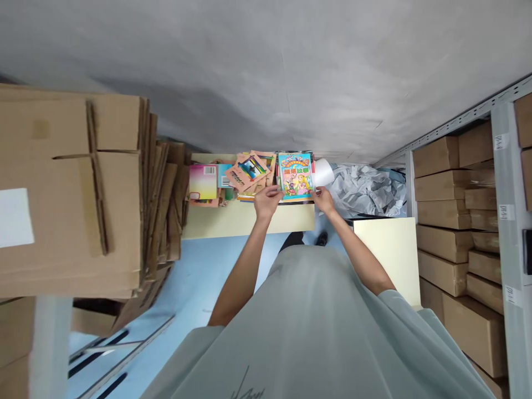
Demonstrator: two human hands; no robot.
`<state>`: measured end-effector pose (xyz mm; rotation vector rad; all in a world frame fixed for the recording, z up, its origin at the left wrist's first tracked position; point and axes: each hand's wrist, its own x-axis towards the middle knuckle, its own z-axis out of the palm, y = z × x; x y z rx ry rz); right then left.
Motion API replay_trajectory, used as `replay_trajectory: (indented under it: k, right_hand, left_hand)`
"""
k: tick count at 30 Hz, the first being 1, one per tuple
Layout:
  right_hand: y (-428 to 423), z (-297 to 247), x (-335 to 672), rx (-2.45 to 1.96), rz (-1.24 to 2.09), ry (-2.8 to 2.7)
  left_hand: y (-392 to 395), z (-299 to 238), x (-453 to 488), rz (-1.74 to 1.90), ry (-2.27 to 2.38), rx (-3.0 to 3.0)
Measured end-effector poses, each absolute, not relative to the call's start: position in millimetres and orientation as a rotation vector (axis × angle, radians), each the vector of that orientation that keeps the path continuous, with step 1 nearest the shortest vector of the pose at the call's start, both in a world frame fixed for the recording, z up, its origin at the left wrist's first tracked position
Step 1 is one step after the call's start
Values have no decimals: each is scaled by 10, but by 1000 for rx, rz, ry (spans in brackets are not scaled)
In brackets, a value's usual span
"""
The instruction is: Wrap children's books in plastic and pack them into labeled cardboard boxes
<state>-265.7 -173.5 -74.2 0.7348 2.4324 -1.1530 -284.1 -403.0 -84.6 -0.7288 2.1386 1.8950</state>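
Observation:
A colourful picture book [296,176] with a blue cover and a cartoon girl lies face up on top of other books, on a pale yellow table [249,221]. My left hand [267,203] pinches its lower left corner between thumb and fingers. At the lower right corner, my right hand [324,200] grips the book's edge with bent fingers. To the left are pink-orange picture books or cards [249,170] in a loose pile. Farther left lies a pink and yellow booklet [203,182] with a barcode.
A white roll [323,172] sits just right of the books, beside a heap of crumpled grey paper [366,189]. Flattened cardboard boxes [120,194] stand stacked at the left. Shelves with brown cartons [440,205] rise on the right. A second pale tabletop [386,255] is near my right arm.

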Motion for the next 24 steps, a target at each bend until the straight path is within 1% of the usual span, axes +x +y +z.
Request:
replay_trajectory:
  k: [3,6,9,11,15,17,20,24]
  right_hand:
    - [-1806,-701,-2715,730,-1040,2412]
    - [-1871,-631,-2716,709,-993,2397]
    - [-1928,-565,-2682,778,-994,2427]
    - [-1946,-524,-2634,801,-1163,2435]
    - [-1896,-413,-2423,853,-1809,2231]
    - [-1812,-325,-2239,934,-2030,2090]
    - [-1622,-142,-1838,1116,-2216,1988]
    - [-1371,151,-1097,1426,-2379,1927]
  left_hand:
    - [-3969,-977,-2991,1858,2145,-717]
    - [-3972,-1042,-3024,1848,2157,-708]
    - [-4031,-1037,-2991,1867,2104,-707]
    - [-4061,-988,-2957,1896,2029,-714]
    - [-4003,-769,-2900,1998,1851,-703]
    - [-3901,-615,-2882,2015,1813,-617]
    - [-3645,-386,-2850,1966,1783,-398]
    - [-3116,-172,-2730,1808,1697,-40]
